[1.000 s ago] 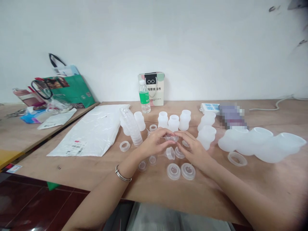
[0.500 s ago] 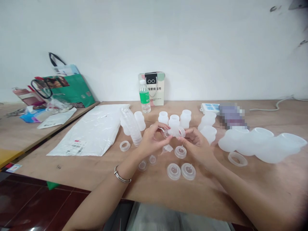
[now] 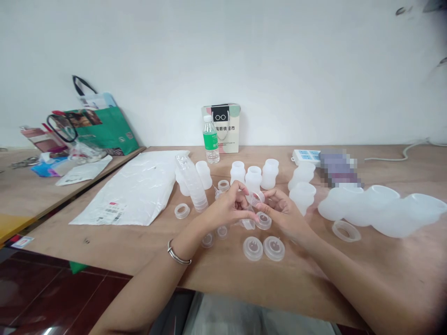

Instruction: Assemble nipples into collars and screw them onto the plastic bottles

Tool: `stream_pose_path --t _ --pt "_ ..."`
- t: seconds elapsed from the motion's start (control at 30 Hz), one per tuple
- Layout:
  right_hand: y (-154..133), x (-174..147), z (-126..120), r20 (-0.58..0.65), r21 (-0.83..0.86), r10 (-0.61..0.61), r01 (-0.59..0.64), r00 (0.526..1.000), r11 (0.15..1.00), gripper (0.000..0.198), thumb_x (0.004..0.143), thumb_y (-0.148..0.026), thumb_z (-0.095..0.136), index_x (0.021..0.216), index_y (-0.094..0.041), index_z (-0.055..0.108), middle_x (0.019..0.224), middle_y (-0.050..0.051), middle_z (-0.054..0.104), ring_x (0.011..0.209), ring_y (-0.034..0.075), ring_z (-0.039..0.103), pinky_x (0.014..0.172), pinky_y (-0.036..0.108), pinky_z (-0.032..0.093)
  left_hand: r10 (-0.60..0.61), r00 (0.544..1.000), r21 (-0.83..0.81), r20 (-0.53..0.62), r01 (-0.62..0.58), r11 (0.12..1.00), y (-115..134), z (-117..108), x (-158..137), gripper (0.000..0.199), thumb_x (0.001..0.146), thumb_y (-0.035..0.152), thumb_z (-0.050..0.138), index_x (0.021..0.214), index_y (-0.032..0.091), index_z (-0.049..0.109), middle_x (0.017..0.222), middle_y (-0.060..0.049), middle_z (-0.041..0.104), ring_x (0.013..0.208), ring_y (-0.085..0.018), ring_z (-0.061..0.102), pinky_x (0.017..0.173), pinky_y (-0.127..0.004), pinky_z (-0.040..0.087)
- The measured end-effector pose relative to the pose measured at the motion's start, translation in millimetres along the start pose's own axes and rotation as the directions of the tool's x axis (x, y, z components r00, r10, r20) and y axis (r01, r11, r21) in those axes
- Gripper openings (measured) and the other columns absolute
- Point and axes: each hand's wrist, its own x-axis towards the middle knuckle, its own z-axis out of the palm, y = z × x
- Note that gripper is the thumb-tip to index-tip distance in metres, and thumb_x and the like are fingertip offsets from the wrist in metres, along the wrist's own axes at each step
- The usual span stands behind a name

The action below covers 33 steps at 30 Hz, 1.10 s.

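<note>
My right hand (image 3: pixel 281 207) pinches a clear plastic screw ring (image 3: pixel 257 199) between thumb and fingers, tilted above the table. From the other side my left hand (image 3: pixel 232 204) curls around the same ring, index fingertip at its edge and thumb just below; any smaller piece inside its fingers is hidden. Under the hands are a clear lid (image 3: pixel 263 221) and a clear plastic piece (image 3: pixel 248 224), partly covered by my left thumb. Two larger round lids (image 3: pixel 253 248) lie nearer me. Small clear discs (image 3: pixel 222 232) rest beside my left wrist.
Several white wavy bottles (image 3: pixel 253 177) stand behind my hands, with larger ones (image 3: pixel 370 204) lying at right. A stack of clear cups (image 3: pixel 192 184), a loose ring (image 3: pixel 182 211) and a white mailing bag (image 3: pixel 136 186) are at left. A water bottle (image 3: pixel 211 142) and power strip (image 3: pixel 306 157) stand behind.
The ring in my right hand has moved left and down, toward my left fingers. My left hand has shifted slightly, and a ring-topped piece behind it now shows.
</note>
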Motion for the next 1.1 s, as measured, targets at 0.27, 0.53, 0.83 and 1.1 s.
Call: stream_pose_path --t 0.27,0.53,0.83,1.1 --pt "-5 -4 4 0.153 0.081 -0.010 -0.003 0.988 0.997 0.024 0.076 -0.037 0.071 0.081 -0.022 0.052 0.076 -0.003 0.065 0.070 0.012 0.061 0.062 0.024 0.047 0.133 0.976 0.279 -0.174 -0.081 0.957 9 4 -4 0.035 0.081 0.047 0.061 0.089 0.020 0.039 0.048 0.011 0.045 0.043 -0.006 0.037 0.048 -0.019 0.028" --pt "-5 -6 8 0.184 0.138 0.051 -0.078 0.982 0.987 0.025 0.075 -0.035 0.072 0.082 -0.021 0.052 0.080 -0.001 0.066 0.072 0.011 0.061 0.064 0.023 0.047 0.542 0.805 0.714 -0.241 -0.231 0.661 0 11 -4 0.033 0.093 0.044 0.045 0.076 0.017 0.054 0.054 0.004 0.061 0.043 -0.006 0.049 0.046 -0.018 0.032" --pt "-2 -8 14 0.236 0.184 -0.007 -0.038 0.972 0.982 0.021 0.074 -0.030 0.074 0.082 -0.021 0.056 0.081 -0.002 0.066 0.074 0.009 0.061 0.065 0.020 0.047 0.792 0.552 0.854 -0.260 -0.252 0.456 6 7 -3 0.030 0.084 0.035 0.063 0.064 0.016 0.051 0.046 0.006 0.053 0.041 -0.005 0.044 0.044 -0.018 0.031" --pt "-6 -8 14 0.285 0.182 -0.075 0.023 0.956 0.983 0.015 0.076 -0.031 0.072 0.086 -0.022 0.064 0.084 0.001 0.071 0.079 0.012 0.066 0.075 0.025 0.051 0.815 0.486 0.863 -0.317 -0.210 0.460 12 9 -3 0.014 0.087 0.025 0.059 0.079 0.016 0.053 0.045 0.009 0.047 0.039 -0.004 0.042 0.043 -0.017 0.032"
